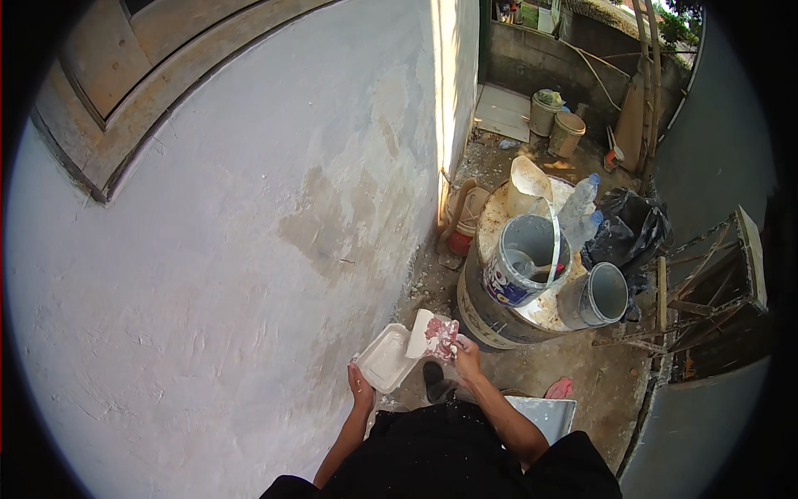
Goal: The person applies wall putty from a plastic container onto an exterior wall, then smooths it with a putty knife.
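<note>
My left hand [361, 387] grips the side of a shallow white rectangular tray [391, 382], held in front of my body beside the wall. A pale smear coats the inside of the tray. My right hand [467, 359] is closed on a wide scraper [431, 335], its blade pointing left over the tray's right edge. Creamy white putty covers much of the scraper, with red showing through near the hand. On my left rises the pale grey-white wall [249, 216], with a darker, rougher patch [328, 220] in its middle.
A drum [486, 312] ahead right carries a bucket [509, 264], a grey pail [605, 295] and plastic bottles [578, 200]. Farther right are a black bag [623, 229] and a wooden stand [752, 262]. Pink cloth [559, 388] lies on the floor. A wooden frame [100, 141] is upper left.
</note>
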`<control>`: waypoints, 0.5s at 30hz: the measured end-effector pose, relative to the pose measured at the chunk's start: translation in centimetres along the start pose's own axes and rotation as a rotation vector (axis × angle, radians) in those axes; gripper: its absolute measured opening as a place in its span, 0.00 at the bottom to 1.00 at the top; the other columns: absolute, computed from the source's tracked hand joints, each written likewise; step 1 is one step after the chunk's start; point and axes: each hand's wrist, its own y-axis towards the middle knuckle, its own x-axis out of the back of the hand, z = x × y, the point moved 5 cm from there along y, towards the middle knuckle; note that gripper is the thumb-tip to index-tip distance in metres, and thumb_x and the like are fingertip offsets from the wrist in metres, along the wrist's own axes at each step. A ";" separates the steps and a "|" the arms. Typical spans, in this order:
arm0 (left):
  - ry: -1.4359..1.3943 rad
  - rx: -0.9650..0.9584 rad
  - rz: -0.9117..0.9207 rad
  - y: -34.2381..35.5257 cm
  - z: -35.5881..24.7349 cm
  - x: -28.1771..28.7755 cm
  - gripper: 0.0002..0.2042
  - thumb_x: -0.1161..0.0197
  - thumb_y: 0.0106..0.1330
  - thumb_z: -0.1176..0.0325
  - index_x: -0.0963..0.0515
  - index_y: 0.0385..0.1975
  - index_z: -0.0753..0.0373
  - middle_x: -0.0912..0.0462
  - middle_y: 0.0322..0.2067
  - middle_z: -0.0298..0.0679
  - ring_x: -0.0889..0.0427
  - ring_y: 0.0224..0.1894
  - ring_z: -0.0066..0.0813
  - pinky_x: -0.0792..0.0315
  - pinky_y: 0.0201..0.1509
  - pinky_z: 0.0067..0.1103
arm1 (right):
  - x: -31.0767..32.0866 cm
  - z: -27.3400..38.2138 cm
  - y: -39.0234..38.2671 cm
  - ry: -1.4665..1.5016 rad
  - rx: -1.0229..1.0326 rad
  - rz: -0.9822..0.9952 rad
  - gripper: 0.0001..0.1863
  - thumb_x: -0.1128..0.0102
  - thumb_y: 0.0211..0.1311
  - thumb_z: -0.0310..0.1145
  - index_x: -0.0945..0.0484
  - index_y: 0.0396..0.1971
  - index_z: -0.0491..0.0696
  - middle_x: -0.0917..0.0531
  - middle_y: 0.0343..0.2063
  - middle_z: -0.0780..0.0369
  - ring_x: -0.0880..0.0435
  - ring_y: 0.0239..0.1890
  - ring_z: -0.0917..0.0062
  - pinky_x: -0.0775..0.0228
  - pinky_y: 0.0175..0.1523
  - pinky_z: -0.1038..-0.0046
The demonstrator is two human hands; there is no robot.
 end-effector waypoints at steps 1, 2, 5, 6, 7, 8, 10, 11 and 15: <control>0.023 -0.027 0.035 -0.5 -0.3 -0.1 0.24 0.66 0.76 0.55 0.42 0.60 0.69 0.31 0.54 0.48 0.30 0.57 0.33 0.37 0.63 0.26 | -0.4 0.1 -1.5 0.033 0.020 0.004 0.10 0.44 0.63 0.25 0.25 0.43 0.39 0.18 0.38 0.61 0.19 0.37 0.81 0.24 0.42 0.78; 0.015 -0.015 0.040 -1.4 -0.8 -0.9 0.24 0.66 0.76 0.55 0.42 0.60 0.69 0.31 0.54 0.48 0.30 0.57 0.33 0.37 0.63 0.26 | 0.0 -0.3 -2.8 0.025 0.022 -0.008 0.10 0.44 0.63 0.25 0.25 0.43 0.39 0.18 0.38 0.61 0.19 0.37 0.81 0.24 0.42 0.78; 0.022 -0.044 0.042 -5.1 -3.8 -2.7 0.24 0.66 0.76 0.55 0.41 0.59 0.70 0.31 0.54 0.49 0.31 0.57 0.35 0.38 0.63 0.27 | 0.9 -1.3 -6.6 0.017 0.111 0.067 0.09 0.46 0.63 0.23 0.25 0.41 0.38 0.19 0.38 0.60 0.18 0.39 0.78 0.23 0.44 0.75; 0.147 -0.078 0.030 -6.6 -4.9 -3.0 0.24 0.67 0.76 0.55 0.41 0.60 0.69 0.32 0.55 0.48 0.32 0.58 0.35 0.39 0.64 0.27 | 1.0 -1.6 -8.2 0.011 0.109 0.057 0.09 0.46 0.63 0.23 0.25 0.41 0.38 0.19 0.38 0.60 0.18 0.39 0.78 0.23 0.44 0.75; 0.269 -0.114 0.016 -7.7 -5.6 -2.7 0.24 0.69 0.76 0.55 0.41 0.60 0.69 0.32 0.56 0.48 0.33 0.60 0.35 0.41 0.65 0.27 | 0.9 -1.3 -9.9 -0.038 0.148 0.023 0.08 0.47 0.62 0.21 0.25 0.41 0.38 0.19 0.38 0.60 0.19 0.39 0.78 0.24 0.44 0.76; 0.261 -0.101 0.010 -8.5 -5.2 -1.8 0.24 0.69 0.76 0.55 0.41 0.60 0.69 0.32 0.56 0.48 0.33 0.60 0.35 0.41 0.65 0.27 | 1.0 -1.1 -11.4 -0.093 0.180 -0.011 0.08 0.48 0.62 0.20 0.25 0.41 0.38 0.19 0.38 0.61 0.19 0.38 0.78 0.24 0.44 0.77; 0.367 -0.251 -0.012 -10.0 -4.6 0.7 0.23 0.67 0.76 0.57 0.38 0.58 0.70 0.30 0.52 0.49 0.32 0.56 0.36 0.42 0.63 0.27 | 1.6 -0.9 -14.3 -0.219 0.235 -0.032 0.09 0.50 0.61 0.18 0.24 0.39 0.38 0.18 0.36 0.61 0.19 0.38 0.78 0.25 0.43 0.77; 0.396 -0.249 -0.023 -10.7 -4.1 1.9 0.23 0.67 0.76 0.57 0.38 0.57 0.71 0.30 0.52 0.49 0.32 0.57 0.36 0.42 0.63 0.27 | 1.2 -0.1 -16.1 -0.516 0.334 -0.015 0.09 0.49 0.61 0.19 0.23 0.39 0.38 0.18 0.35 0.61 0.19 0.38 0.79 0.25 0.42 0.75; 0.332 -0.185 0.003 -15.4 -3.3 4.1 0.23 0.66 0.76 0.57 0.38 0.57 0.71 0.31 0.53 0.50 0.34 0.58 0.36 0.43 0.63 0.27 | -4.1 2.3 -24.4 -1.234 0.619 0.098 0.11 0.43 0.54 0.21 0.22 0.39 0.41 0.17 0.32 0.54 0.17 0.33 0.70 0.26 0.37 0.68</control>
